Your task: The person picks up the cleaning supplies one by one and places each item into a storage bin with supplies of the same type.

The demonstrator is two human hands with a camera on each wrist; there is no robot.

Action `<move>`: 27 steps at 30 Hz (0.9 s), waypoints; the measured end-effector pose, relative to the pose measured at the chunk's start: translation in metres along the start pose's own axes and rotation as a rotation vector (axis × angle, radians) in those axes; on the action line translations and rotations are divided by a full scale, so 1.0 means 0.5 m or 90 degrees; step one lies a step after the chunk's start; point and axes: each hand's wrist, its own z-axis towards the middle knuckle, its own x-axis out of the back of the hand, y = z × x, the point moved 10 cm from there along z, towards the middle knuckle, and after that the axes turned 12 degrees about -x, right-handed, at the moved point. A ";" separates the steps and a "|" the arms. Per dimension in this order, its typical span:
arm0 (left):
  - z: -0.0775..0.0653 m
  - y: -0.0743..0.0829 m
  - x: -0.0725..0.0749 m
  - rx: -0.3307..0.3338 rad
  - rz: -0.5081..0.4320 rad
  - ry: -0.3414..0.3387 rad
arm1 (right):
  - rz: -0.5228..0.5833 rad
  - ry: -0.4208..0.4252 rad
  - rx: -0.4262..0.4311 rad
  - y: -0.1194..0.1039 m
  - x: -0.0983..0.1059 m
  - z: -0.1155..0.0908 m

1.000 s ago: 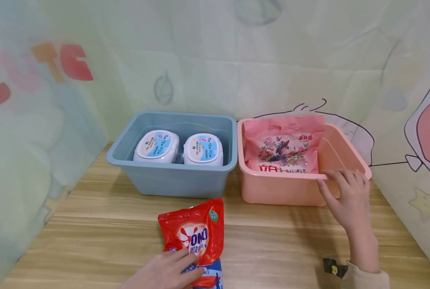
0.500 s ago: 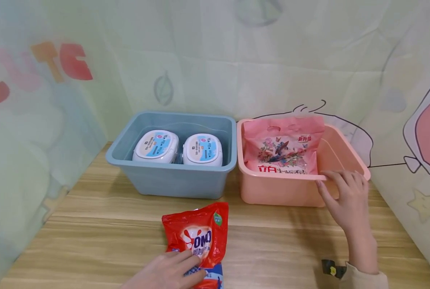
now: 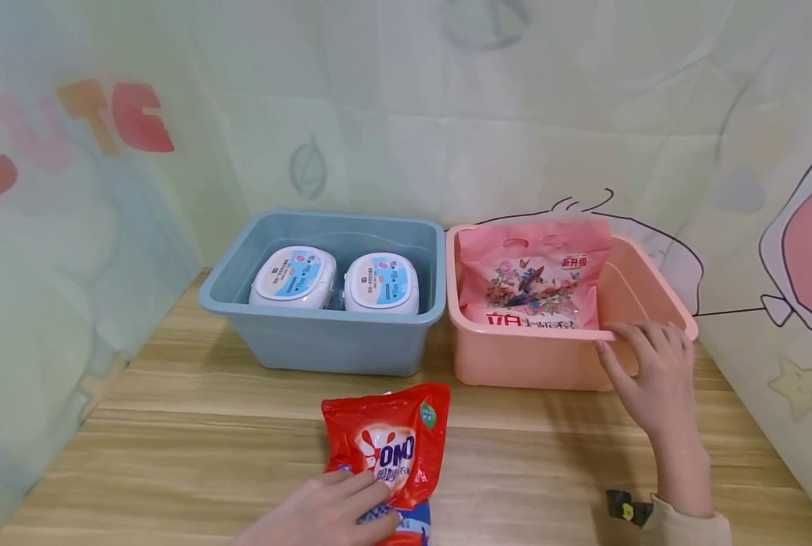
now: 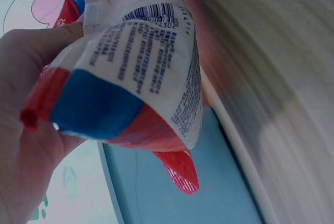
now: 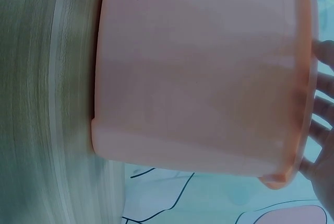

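- Head view: the left grip (image 3: pixel 327 512) has its fingers and thumb closed round the red bag (image 3: pixel 406 455) — most of the bag stands out ahead of that grip.
- The right grip (image 3: pixel 658 379) hooks over the front rim of the pink tub (image 3: pixel 535 360), a sound brace; light pressure should do, since leaning could tip it.
- The bag looks soft and may sag beyond the left grip, so a deep, broad hold seems wise.
- With the blue tub (image 3: pixel 337 341) ahead of the left grip, move slowly — loose corners could catch its rim.
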 end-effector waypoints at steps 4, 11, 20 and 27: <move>0.004 0.002 0.007 -0.007 -0.003 0.005 | -0.004 -0.005 -0.003 0.000 -0.002 -0.002; 0.014 0.004 0.022 -0.021 0.008 0.003 | 0.001 -0.003 -0.006 -0.002 -0.004 -0.001; 0.031 0.007 0.045 -0.033 0.020 0.009 | 0.003 0.005 0.003 -0.002 -0.001 0.002; 0.041 0.009 0.062 -0.042 0.019 0.019 | -0.006 0.003 0.003 0.000 -0.001 0.002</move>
